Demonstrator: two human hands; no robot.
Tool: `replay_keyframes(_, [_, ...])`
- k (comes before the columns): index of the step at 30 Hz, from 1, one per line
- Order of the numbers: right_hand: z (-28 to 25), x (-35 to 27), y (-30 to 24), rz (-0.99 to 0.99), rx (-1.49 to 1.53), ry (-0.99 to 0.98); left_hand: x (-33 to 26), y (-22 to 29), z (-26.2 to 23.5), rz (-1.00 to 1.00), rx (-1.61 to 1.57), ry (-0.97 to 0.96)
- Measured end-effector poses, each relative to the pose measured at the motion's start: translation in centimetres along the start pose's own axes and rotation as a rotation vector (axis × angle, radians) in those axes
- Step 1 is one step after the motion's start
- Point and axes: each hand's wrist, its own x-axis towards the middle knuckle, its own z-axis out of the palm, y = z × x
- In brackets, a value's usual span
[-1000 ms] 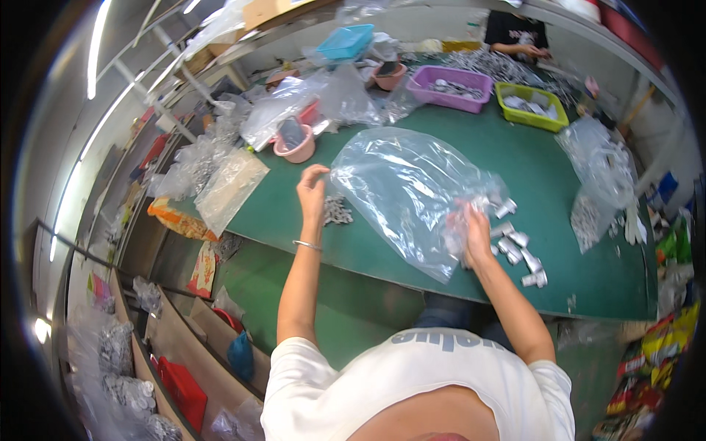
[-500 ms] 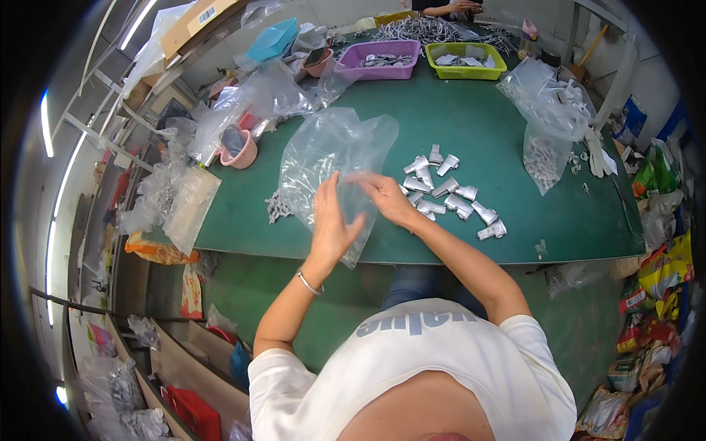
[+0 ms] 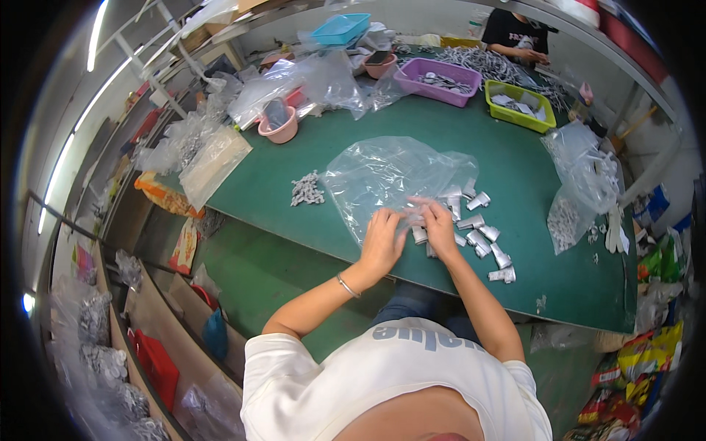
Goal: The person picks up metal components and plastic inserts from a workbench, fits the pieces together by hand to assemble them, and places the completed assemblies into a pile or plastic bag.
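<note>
A large clear plastic bag [image 3: 393,173] lies spread on the green table, its right side reaching over some silvery metal fittings [image 3: 479,245]. At the bag's near edge my left hand [image 3: 382,241] has its fingers bent and closed on the film. Close beside it, my right hand [image 3: 437,225] pinches the same edge, its fingers slightly blurred. Several fittings lie just right of my right hand, partly behind it. Left of the bag sits a small heap of grey metal pieces [image 3: 307,189].
At the back stand a purple basket [image 3: 439,79] and a yellow-green basket [image 3: 520,110] holding metal parts. A pink bucket [image 3: 279,126] is at the left. Filled clear bags [image 3: 570,198] lie right. Another person [image 3: 515,40] sits across the table. Shelf compartments [image 3: 158,309] stand lower left.
The bag has gone from partly raised to lying flatter, its near edge drawn right toward the fittings. My hands have come together at that edge. The whole view has turned.
</note>
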Motion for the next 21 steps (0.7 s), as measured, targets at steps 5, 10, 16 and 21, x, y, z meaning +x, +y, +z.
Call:
replay_keyframes(5, [-2.5, 0.5, 1.5, -0.08, -0.153, -0.044, 1.8, -1.6, -3.0, -0.018, -0.252, 0.231])
replay_keyframes(10, [1.4, 4.2, -1.3, -0.352, -0.43, -0.082, 8.9, -4.6, -9.9, 0.062, -0.005, 0.777])
replay_keyframes(16, [4.3, 4.4, -0.7, -0.353, -0.709, -0.211, 21.0, -14.1, -19.7, 0.009, 0.084, 1.251])
replay_keyframes(21, [4.0, -3.3, 1.0, -0.342, -0.943, -0.356, 28.7, -23.0, -26.9, 0.059, 0.08, 1.591])
